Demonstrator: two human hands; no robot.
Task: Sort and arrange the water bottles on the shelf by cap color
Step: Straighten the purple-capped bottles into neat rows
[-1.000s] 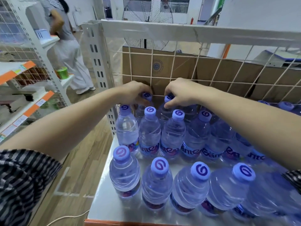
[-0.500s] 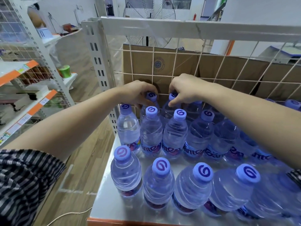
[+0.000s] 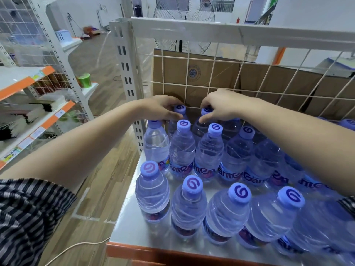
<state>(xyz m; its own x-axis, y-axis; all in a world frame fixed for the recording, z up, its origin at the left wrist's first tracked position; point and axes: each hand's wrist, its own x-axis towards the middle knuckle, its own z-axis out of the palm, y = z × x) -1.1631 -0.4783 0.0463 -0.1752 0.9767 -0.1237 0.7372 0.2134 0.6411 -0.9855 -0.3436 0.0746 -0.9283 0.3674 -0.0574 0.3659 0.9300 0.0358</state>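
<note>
Both hands are at the back row, upper centre of the frame, right against the white wire-grid back panel [image 3: 269,81]. The left hand [image 3: 161,110] is curled round the neck of a clear plastic water bottle with a lilac screw cap, call it bottle A [image 3: 180,108]. The right hand [image 3: 221,106] pinches the same kind of cap on its neighbour, bottle B [image 3: 206,110], thumb below and fingers over the top. Both bottles stand upright on the glossy white metal shelf deck [image 3: 124,227] with its orange front lip. Progress, as I judge it: the middle row [image 3: 181,150] and front row [image 3: 189,208] stand in rough lines, and every cap I can see is the same lilac, so this section looks sorted. What's left is seating A and B in the back line. I can't check the lower right; the right arm covers those bottles. Writing: each cap carries a purple swirl mark like a "G". The body labels show blue lettering, roughly "Gante…", cut off by the neighbouring bottles. The brown cardboard box [image 3: 215,81] behind the grid has a round blue stamp; its ring text is too small to read.
</note>
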